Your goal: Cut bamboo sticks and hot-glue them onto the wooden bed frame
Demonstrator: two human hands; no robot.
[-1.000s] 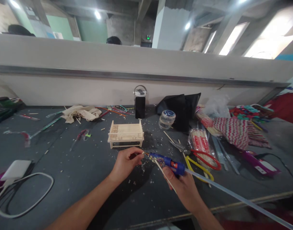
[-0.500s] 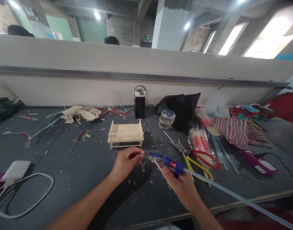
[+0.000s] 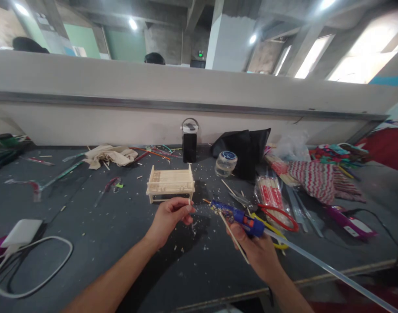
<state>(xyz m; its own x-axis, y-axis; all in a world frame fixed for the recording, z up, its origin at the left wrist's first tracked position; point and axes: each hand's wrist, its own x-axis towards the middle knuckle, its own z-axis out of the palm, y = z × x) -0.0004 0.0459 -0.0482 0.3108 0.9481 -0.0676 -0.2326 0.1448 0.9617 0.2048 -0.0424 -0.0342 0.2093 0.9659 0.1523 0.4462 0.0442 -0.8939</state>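
My right hand (image 3: 256, 248) is closed around a blue hot glue gun (image 3: 234, 214), its tip aimed left and a long clear glue stick (image 3: 329, 269) trailing from its back. A thin wooden stick (image 3: 234, 239) is also held against the gun by that hand. Between the thumb and fingers of my left hand (image 3: 171, 217) is a small pale wooden piece (image 3: 189, 201), mostly hidden. Just beyond my left hand stands a small model bed frame (image 3: 171, 180) made of pale sticks. The glue gun's tip is apart from the piece.
Scissors (image 3: 273, 217) with red and yellow handles lie right of the glue gun, near a bag of sticks (image 3: 270, 193). A clear jar (image 3: 226, 163), a black phone (image 3: 190, 148) and a black pouch (image 3: 244, 152) stand behind. A white power adapter (image 3: 24, 234) with cable lies left.
The glue gun in my right hand has moved right, away from my left hand. My left hand has turned the small piece more upright, near the model's front right corner.
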